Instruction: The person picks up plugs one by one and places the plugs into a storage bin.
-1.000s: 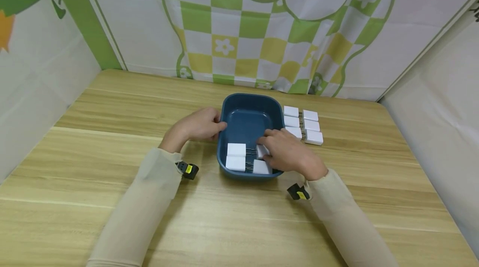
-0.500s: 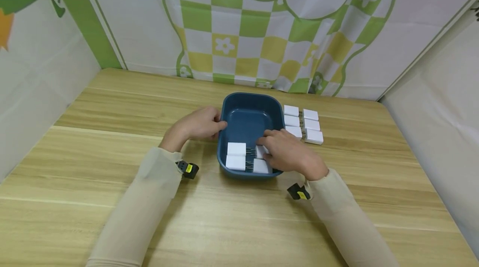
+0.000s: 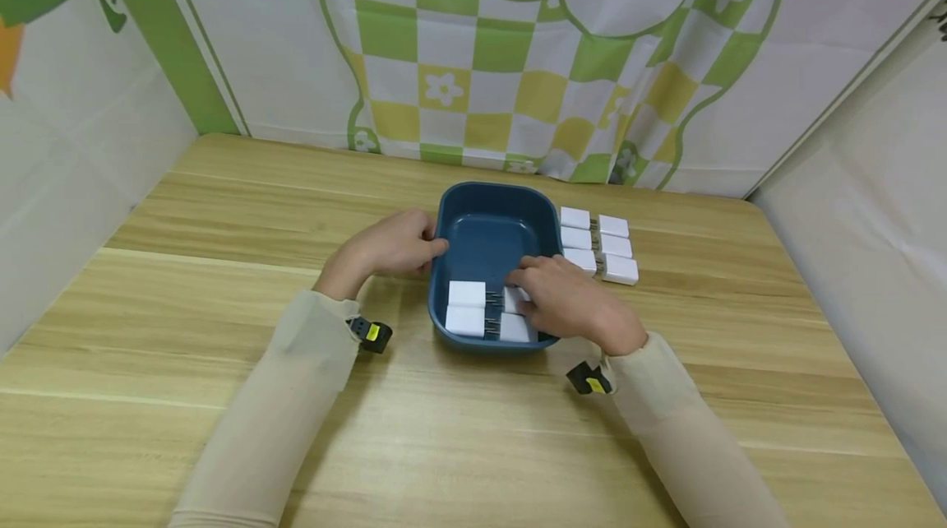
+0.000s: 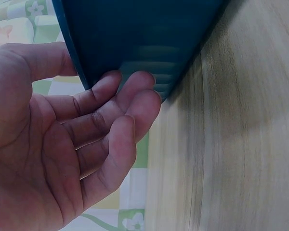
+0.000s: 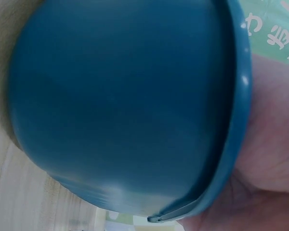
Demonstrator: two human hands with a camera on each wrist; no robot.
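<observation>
Plug (image 3: 514, 300) lies crosswise in box (image 3: 488, 247), right hand (image 3: 568, 298) nearer, fingers gripping it; left hand (image 3: 390, 247) pinches box wall.

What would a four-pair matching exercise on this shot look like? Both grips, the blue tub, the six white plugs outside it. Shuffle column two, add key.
Column one
1. Blue tub
2. Left grip
3. Right grip
4. Six white plugs outside the tub

Column two
A. At the tub's left rim
B. In two columns, to the right of the tub
C. Open-topped, with white plugs inside its near end
D. Reaching inside the tub, fingers at a white plug

Pairs: 1-C, 2-A, 3-D, 4-B
</observation>
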